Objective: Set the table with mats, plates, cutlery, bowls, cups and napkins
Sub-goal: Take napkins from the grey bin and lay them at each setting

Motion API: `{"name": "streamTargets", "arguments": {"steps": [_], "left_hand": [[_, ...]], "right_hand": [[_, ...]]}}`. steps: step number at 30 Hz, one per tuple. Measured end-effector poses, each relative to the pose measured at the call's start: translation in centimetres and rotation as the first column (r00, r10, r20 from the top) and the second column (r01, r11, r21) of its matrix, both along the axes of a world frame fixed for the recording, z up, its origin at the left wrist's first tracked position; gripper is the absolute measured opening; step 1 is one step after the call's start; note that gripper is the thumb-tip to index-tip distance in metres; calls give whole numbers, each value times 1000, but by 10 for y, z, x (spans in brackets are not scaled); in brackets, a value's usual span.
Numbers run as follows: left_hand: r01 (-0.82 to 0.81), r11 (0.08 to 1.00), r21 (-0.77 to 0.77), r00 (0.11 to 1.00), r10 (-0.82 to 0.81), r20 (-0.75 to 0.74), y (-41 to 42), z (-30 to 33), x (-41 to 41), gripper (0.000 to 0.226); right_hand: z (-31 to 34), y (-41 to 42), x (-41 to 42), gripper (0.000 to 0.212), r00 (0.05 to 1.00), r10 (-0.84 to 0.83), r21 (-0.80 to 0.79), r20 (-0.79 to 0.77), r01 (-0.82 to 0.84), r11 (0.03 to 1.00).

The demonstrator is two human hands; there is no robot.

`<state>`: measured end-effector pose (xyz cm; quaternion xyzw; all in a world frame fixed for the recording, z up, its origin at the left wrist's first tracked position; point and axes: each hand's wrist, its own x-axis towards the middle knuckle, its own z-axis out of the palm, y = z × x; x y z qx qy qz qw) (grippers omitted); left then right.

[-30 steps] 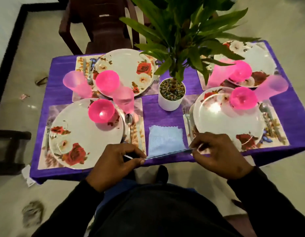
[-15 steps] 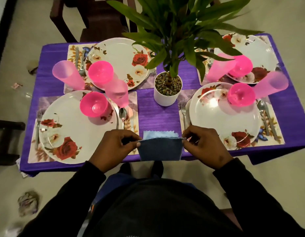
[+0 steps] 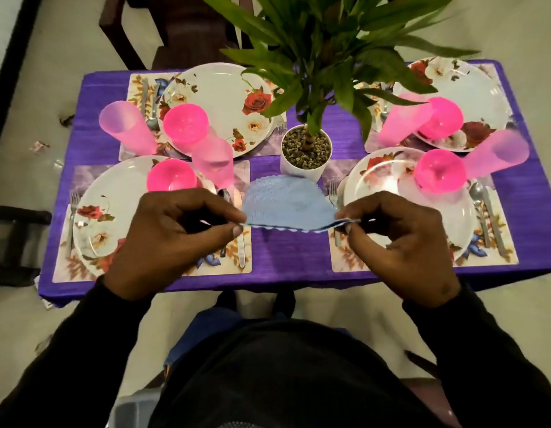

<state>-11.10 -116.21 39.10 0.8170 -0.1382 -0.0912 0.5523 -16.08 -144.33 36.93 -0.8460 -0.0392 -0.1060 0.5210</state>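
Observation:
A light blue napkin [image 3: 288,203] hangs in the air above the table's near middle, folded over with its far edge bulging up. My left hand [image 3: 172,236] pinches its left corner and my right hand [image 3: 397,239] pinches its right corner. Under them lies a purple tablecloth [image 3: 289,254] with several floral mats [image 3: 422,264], each bearing a rose-patterned plate [image 3: 221,97], a pink bowl [image 3: 440,174], a pink cup [image 3: 126,126] and cutlery [image 3: 487,217]. The near left plate [image 3: 104,217] is partly hidden by my left hand.
A white pot [image 3: 305,149] with a tall green plant stands at the table's centre, its leaves spreading over the far plates. A dark chair [image 3: 175,29] stands beyond the table. Scraps lie on the pale floor at left.
Both hands lifted the napkin off the table edge and brought it up and forward. It hung down half a second ago; now it is held flat and folded over. The view came closer.

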Motion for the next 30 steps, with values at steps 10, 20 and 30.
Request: {"name": "streamTargets", "arguments": {"steps": [10,20,30], "left_hand": [[175,938,300,935,-62,-350,0,-119,-52,17],[-53,934,353,973,129,-193,-7,-136,-39,12],[-335,868,366,898,412,-155,-42,-191,54,14]], "right_hand": [[-111,-3,-43,4,870,166,-192,-464,-282,940],[-127,-7,-21,8,874,43,-253,-485,-187,949],[-180,5,88,17,869,-158,-407,-469,-54,912]]}}
